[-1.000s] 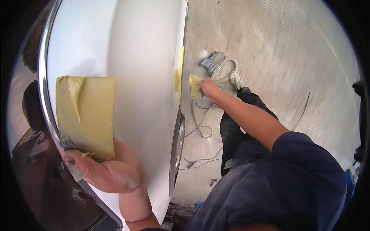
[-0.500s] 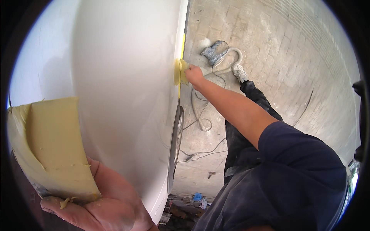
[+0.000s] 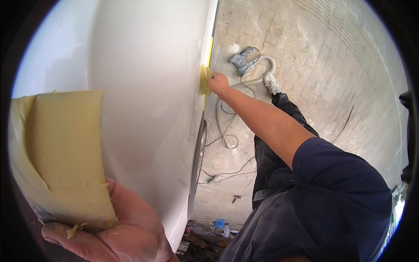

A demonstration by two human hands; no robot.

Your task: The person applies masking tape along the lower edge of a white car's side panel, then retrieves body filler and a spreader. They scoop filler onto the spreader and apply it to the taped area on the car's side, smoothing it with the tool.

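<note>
My left hand (image 3: 131,218) grips a curved filler board (image 3: 70,144) by its lower end, thumb at the near edge. Pale yellow body filler covers the board, with a thick ridge along its left side and a crumb by my thumb. Out at the side of a white car body (image 3: 139,87), my right hand (image 3: 218,83) is closed on a yellowish spreader (image 3: 207,82), its blade against the panel edge. A patch of yellow filler lies around that contact. The fingertips of my right hand are partly hidden.
A dusty sander (image 3: 242,61) with a pale hose (image 3: 273,65) rests on the brick floor by my shoe (image 3: 271,84). Thin cables (image 3: 214,178) loop across the floor near the car's wheel (image 3: 201,144). Blue scrap (image 3: 219,224) and other litter lie at the bottom.
The filler board has risen and shifted slightly to the right in the view. My right hand stays at the panel edge with the spreader, nearly unmoved.
</note>
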